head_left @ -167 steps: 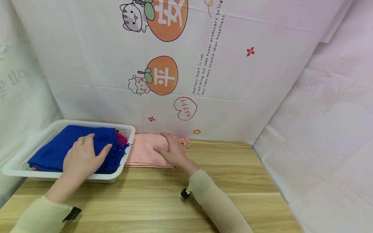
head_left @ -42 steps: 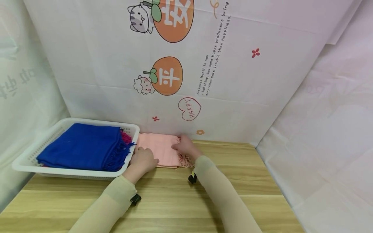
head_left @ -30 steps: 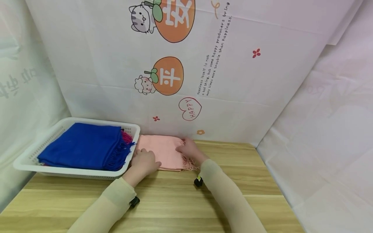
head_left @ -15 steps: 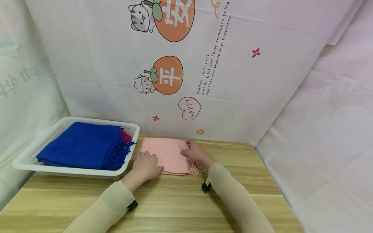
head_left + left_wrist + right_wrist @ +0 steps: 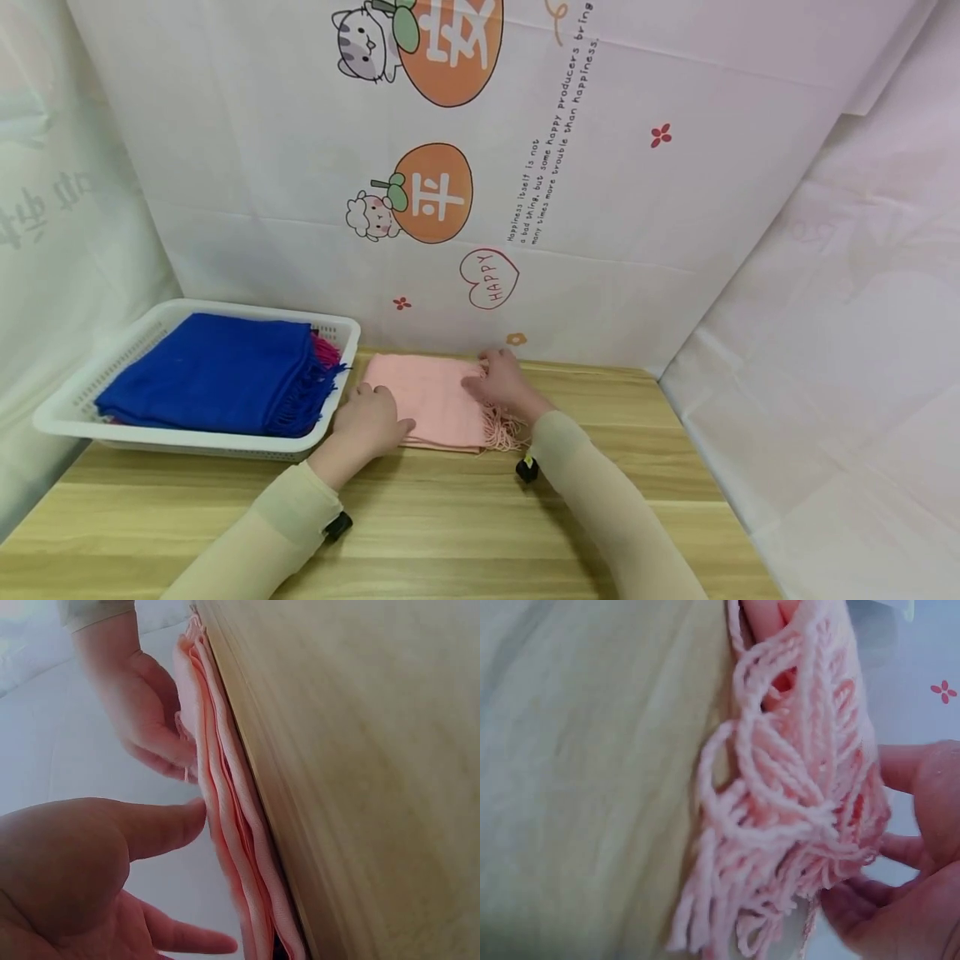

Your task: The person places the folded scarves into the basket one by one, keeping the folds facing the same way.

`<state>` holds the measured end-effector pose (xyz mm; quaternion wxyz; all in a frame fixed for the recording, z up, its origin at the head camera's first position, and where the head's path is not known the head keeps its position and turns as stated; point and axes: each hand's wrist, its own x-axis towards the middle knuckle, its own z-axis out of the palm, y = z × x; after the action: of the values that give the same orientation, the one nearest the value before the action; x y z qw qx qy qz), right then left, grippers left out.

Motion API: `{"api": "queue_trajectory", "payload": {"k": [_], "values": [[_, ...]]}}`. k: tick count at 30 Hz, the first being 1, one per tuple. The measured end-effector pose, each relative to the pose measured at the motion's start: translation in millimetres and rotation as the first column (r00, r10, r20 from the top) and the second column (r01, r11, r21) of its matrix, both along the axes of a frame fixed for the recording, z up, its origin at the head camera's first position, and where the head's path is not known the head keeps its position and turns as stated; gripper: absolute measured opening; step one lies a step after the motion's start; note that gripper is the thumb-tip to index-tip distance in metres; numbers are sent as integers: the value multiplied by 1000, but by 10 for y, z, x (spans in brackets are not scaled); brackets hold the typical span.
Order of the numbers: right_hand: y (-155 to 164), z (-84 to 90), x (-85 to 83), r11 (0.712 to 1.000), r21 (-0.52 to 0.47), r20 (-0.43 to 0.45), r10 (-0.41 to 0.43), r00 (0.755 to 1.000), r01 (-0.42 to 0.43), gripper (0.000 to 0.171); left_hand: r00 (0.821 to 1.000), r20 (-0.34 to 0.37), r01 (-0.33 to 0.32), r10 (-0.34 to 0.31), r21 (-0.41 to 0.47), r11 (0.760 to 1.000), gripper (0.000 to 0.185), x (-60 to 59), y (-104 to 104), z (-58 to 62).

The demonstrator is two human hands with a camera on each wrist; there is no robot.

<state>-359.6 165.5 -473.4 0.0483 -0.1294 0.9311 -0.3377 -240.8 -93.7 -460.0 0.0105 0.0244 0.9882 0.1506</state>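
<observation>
A folded pink scarf (image 5: 431,398) with a knotted fringe (image 5: 501,427) lies on the table beside the basket. My left hand (image 5: 371,423) is at its left end, thumb and fingers extended; the left wrist view shows the thumb (image 5: 169,827) right at the layered edge. At the fringed end is my right hand (image 5: 510,385), its fingers loosely spread. In the right wrist view the fingertips (image 5: 900,847) are against the scarf's side near the fringe. A folded blue scarf (image 5: 217,371) lies in the white basket (image 5: 202,443).
Magenta fringe (image 5: 327,352) shows beneath the blue scarf in the basket. The wood-grain table (image 5: 450,533) extends to the front and right. A white printed cloth (image 5: 600,292) stands upright along its back edge, with white cloth at both sides.
My left hand has gone from above the blue scarf to the pink scarf's left end. The pink scarf has shifted right and toward me; lately my left hand eased left and my right fingers loosened.
</observation>
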Motion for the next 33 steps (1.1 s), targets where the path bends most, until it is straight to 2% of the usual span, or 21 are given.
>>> {"api": "queue_trajectory", "payload": {"k": [3, 6, 11, 15, 19, 22, 29, 33], "values": [[-51, 13, -68, 1000, -27, -11, 14, 1000, -14, 76, 999, 33, -24, 23, 19, 1000, 79, -14, -23, -4], [-97, 34, -119, 998, -9, 20, 61, 998, -61, 83, 999, 43, -22, 21, 23, 999, 82, -31, -49, -12], [-146, 18, -171, 986, 93, 49, 132, 990, -136, 80, 1000, -6, -3, 3, 9, 1000, 81, -57, -85, -5], [-156, 29, -147, 985, 116, 66, 123, 990, -130, 73, 997, -65, 48, -51, -46, 998, 59, -58, -107, 16], [-124, 79, -84, 990, 90, 109, 102, 989, -112, 71, 995, -54, 82, -85, -63, 995, 33, -58, -134, 17], [-63, 109, -33, 987, 95, 131, 114, 985, -127, 70, 997, -14, 79, -80, -25, 997, 25, -71, -142, -6], [91, 110, 64, 995, 36, 238, 79, 968, -91, 80, 997, 17, 76, -78, 88, 993, 27, -63, -148, -35], [163, 93, 106, 995, 51, 227, 73, 971, -87, 84, 995, 59, 71, -81, 159, 985, 27, -37, -138, -18]]}}
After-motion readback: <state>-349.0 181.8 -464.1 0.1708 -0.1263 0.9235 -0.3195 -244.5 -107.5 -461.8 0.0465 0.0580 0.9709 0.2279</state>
